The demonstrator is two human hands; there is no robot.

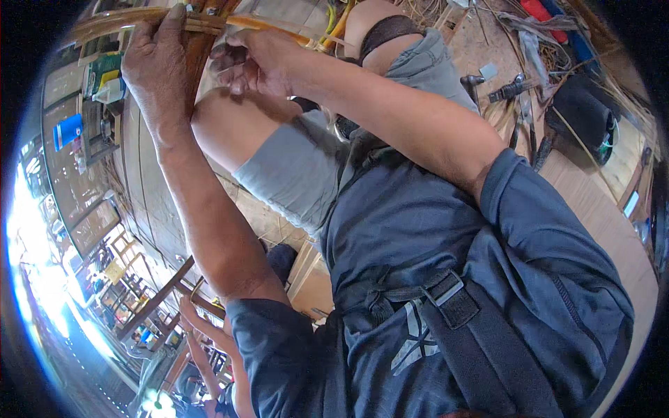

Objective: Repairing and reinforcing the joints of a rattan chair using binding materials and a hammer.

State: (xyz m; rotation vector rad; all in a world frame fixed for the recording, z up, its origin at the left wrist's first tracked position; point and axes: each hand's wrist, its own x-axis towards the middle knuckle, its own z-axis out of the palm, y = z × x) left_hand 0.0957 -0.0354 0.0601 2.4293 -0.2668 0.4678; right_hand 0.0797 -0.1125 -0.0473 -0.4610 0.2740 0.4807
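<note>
My left hand [159,64] grips a bundle of thin bamboo strips [118,19] against a curved wooden frame [198,49] at the top of the view. My right hand [252,63] is closed on the same strips a little to the right, pinching a pale yellowish strip [279,29] that runs off toward the right. Both forearms reach up from my blue shirt at the bottom. My bare knee [226,122] in grey shorts sits just under the hands.
A shelf at the left holds a blue can [67,130] and small bottles [108,87]. Hand tools [512,89] and a black bag [582,115] lie on the wooden floor at the upper right. Wooden chair frames [160,299] stand at the lower left.
</note>
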